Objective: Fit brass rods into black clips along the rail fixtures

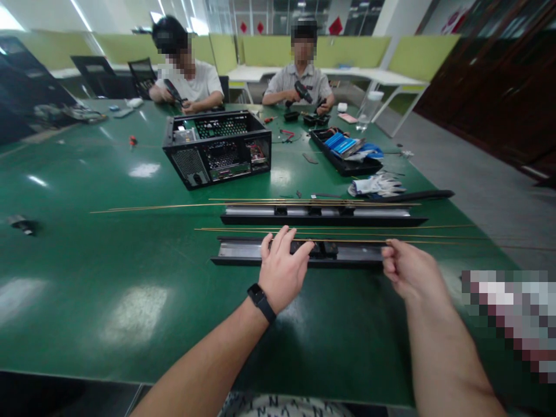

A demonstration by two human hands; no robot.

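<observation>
My right hand is closed in a pinch on a thin brass-coloured rod above the right part of the near black channel. My left hand, wearing a black watch, has its fingers spread over the middle of that channel; whether the fingertips touch the rod I cannot tell. Small black blocks sit inside the channel, partly behind my left fingers. Beyond it lies a second long black channel with a silvery inside. More thin brass-coloured rods lie along and across the two channels.
An open black computer case stands farther back on the green table. Right of it are a black tray, white work gloves and a clear bottle. Two people sit opposite, each holding a power drill.
</observation>
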